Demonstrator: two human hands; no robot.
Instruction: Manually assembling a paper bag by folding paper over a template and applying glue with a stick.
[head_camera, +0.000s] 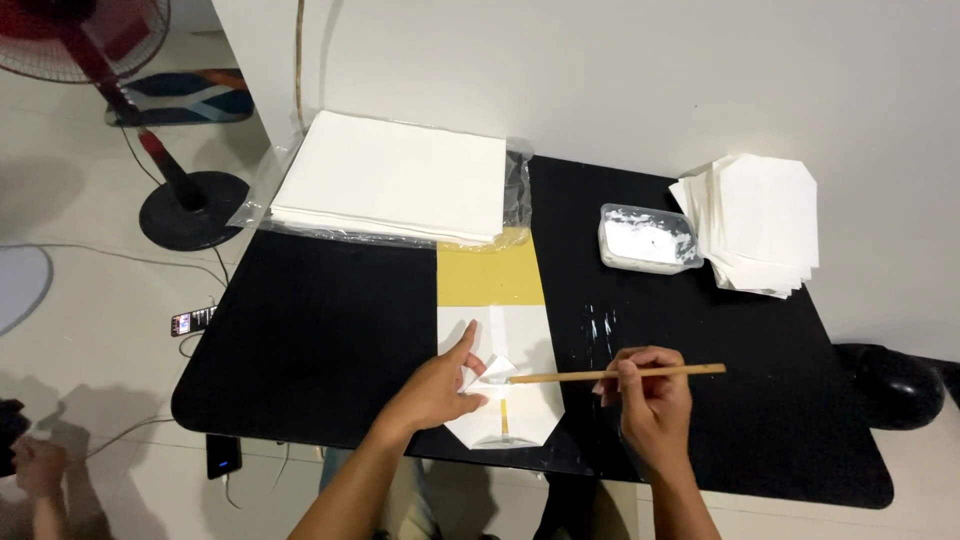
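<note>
Black table (330, 340) with paper stack (395, 180), glue tub (648, 240), folded sheets (765, 220).

head view | high above, looking steeply down | black table (330, 340) fills mid-frame | moderately near

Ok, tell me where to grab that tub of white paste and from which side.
Grip the tub across its short walls, coming from its near front side. It lies long side toward the person; the folded paper stack crowds its right end, and the open top holds paste, so keep fingers on the outer walls.
</note>
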